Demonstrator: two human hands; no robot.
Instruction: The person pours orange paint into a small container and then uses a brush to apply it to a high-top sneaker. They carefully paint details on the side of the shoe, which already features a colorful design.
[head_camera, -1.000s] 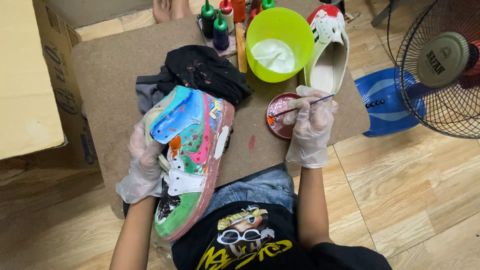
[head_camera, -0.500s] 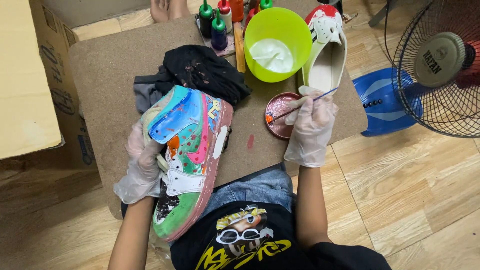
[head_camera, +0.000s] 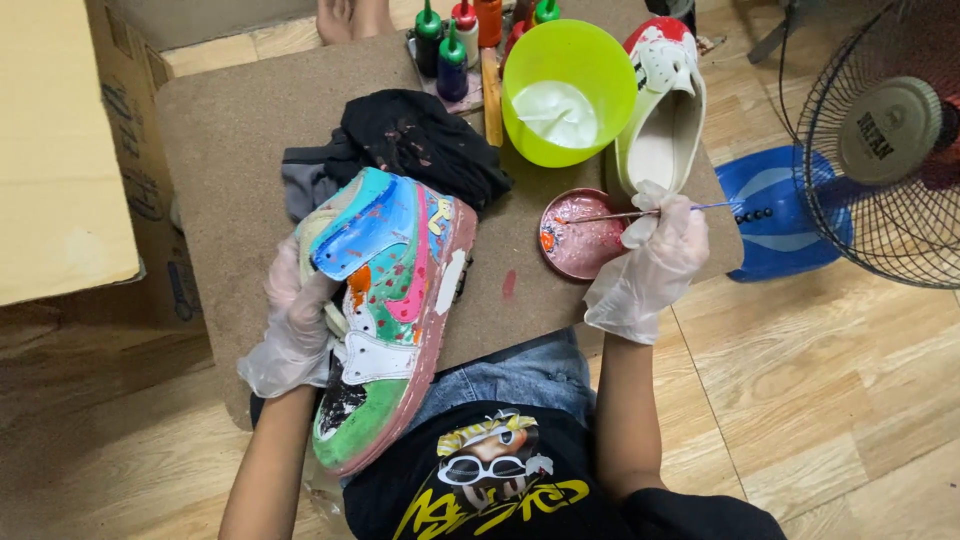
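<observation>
My left hand, in a clear plastic glove, grips a high-top sneaker painted blue, pink, green and white, held sole-side right over my lap. My right hand, also gloved, holds a thin paintbrush whose tip rests in a small round dish of pink paint on the brown board.
A lime-green bowl with white paint, a second white-and-red sneaker, several paint bottles and a black cloth lie on the board. A cardboard box stands left; an electric fan stands right on wooden floor.
The brush tip has swung left into the pink paint dish; my right hand shifted slightly. The sneaker stays in my left hand.
</observation>
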